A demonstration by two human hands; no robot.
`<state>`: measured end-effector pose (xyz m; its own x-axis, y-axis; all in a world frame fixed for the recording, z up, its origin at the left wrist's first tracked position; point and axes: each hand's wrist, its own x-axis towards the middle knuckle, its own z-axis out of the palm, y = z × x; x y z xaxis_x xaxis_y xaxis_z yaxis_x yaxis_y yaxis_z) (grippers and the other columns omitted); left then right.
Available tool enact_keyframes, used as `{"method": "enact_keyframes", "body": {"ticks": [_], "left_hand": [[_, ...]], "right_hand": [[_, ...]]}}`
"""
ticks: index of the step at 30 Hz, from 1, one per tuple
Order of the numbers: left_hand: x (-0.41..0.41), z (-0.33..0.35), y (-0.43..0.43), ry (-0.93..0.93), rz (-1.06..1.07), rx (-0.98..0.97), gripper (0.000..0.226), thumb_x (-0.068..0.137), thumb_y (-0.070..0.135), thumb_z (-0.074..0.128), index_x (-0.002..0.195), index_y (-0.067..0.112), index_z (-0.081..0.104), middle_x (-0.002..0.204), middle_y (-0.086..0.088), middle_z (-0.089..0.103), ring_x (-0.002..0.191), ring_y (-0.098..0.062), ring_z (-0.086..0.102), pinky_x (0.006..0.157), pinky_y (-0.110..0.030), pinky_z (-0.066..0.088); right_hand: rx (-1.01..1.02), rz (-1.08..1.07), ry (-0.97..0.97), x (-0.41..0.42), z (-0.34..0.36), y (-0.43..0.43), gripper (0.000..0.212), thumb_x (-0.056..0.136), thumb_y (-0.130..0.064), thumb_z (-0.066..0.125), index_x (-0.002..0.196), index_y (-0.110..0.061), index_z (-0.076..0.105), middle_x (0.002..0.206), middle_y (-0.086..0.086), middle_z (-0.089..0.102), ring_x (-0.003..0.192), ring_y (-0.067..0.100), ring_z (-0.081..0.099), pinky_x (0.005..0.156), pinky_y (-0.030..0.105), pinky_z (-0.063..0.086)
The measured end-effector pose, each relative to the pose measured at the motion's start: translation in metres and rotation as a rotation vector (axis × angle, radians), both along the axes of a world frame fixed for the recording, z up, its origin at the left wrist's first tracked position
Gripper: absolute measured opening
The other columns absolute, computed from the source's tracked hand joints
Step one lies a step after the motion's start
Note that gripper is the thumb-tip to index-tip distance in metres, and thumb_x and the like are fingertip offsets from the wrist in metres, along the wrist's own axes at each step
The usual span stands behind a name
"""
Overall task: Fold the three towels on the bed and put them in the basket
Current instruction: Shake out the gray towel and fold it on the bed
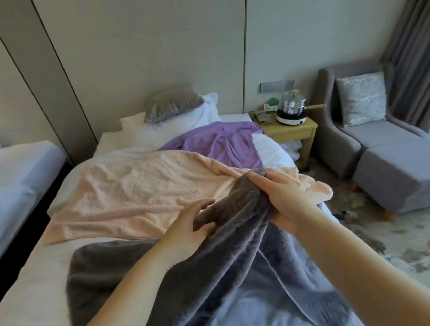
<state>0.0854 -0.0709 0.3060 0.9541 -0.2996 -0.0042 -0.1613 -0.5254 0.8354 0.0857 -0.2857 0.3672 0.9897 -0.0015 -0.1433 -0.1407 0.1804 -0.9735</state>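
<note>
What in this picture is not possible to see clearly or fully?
Basket: nowhere in the head view; its place is unknown.
Gray towel: near end cut off by the bottom edge.
Peach towel: near right part hidden behind the right hand and the gray towel.
Purple towel: near part hidden behind the peach towel.

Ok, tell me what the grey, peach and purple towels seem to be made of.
The grey towel: plush, fuzzy fleece-like fabric, matte; furry nap. The peach towel: soft fleece or knit, going by its raised ribbed pattern. The purple towel: thinner, smooth cloth, perhaps microfibre; sharp creases, no visible pile.
</note>
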Motion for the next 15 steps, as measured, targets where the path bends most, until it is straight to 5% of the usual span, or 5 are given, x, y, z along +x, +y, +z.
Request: {"method": "enact_keyframes", "body": {"ticks": [4,8,10,12,15], "left_hand": [[0.015,0.012,-0.043,-0.147,-0.097,0.045,0.051,0.078,0.037,0.060,0.128,0.037,0.051,0.135,0.011,0.051,0.123,-0.011,0.048,0.105,-0.033,0.036],[0.028,0.022,-0.068,-0.215,-0.031,0.041,0.016,0.085,0.035,0.055,0.093,0.047,0.062,0.095,0.021,0.067,0.095,-0.005,0.062,0.082,-0.019,0.045],[0.034,0.035,-0.060,-0.309,0.057,-0.002,0.030,0.088,0.026,0.056,0.079,0.054,0.059,0.079,0.028,0.065,0.085,-0.002,0.061,0.071,-0.016,0.042],[0.037,0.052,-0.047,-0.382,0.106,-0.071,0.040,0.088,0.012,0.058,0.080,0.051,0.062,0.082,0.024,0.067,0.087,-0.001,0.062,0.076,-0.017,0.044],[0.038,0.083,-0.037,-0.471,0.105,-0.073,0.022,0.089,0.012,0.058,0.091,0.031,0.068,0.092,0.013,0.070,0.093,-0.004,0.062,0.084,-0.026,0.048]], "right_hand": [[-0.026,0.118,-0.069,-0.012,0.033,-0.026,0.026,0.082,-0.034,0.069,0.091,-0.010,0.071,0.092,0.014,0.073,0.089,0.025,0.071,0.079,0.035,0.058],[0.048,0.279,-0.088,-0.020,0.044,-0.062,0.046,0.072,-0.016,0.073,0.112,0.001,0.061,0.108,0.021,0.068,0.099,0.029,0.068,0.081,0.034,0.057],[0.009,0.280,-0.094,-0.021,0.041,-0.082,0.044,0.070,-0.003,0.072,0.112,-0.003,0.062,0.105,0.017,0.070,0.099,0.027,0.068,0.078,0.031,0.057],[-0.090,0.190,-0.078,-0.020,0.037,-0.096,0.045,0.070,0.005,0.073,0.112,-0.009,0.062,0.100,0.014,0.072,0.094,0.025,0.070,0.078,0.032,0.058],[-0.374,0.010,-0.111,-0.013,0.038,-0.101,0.034,0.072,-0.006,0.079,0.102,-0.014,0.066,0.094,0.010,0.070,0.088,0.024,0.068,0.083,0.038,0.056]]}}
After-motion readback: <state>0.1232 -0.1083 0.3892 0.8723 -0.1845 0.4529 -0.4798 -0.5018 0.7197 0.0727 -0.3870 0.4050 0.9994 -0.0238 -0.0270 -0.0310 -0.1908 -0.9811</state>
